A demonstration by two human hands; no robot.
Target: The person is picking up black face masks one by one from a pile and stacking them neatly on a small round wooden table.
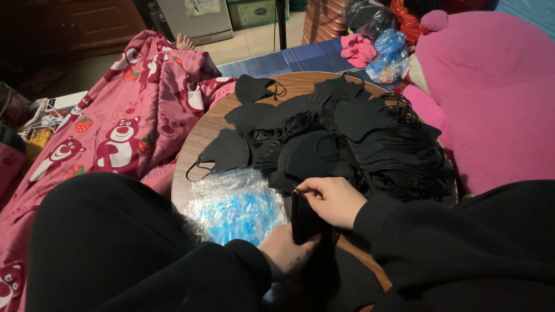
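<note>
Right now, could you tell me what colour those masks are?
Black masks, clearest in the head view.

A pink blanket (124,124) printed with bears and strawberries lies at the left of my view. A large pink plush (491,98) fills the upper right. A blue plastic bag (388,53) and a pink cloth (358,49) sit at upper centre. Cables (43,112) lie at far left.

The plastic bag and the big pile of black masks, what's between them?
In the head view, nothing separate: the clear plastic bag reaches the mask pile, its nearest masks touching the bag's top edge.
</note>
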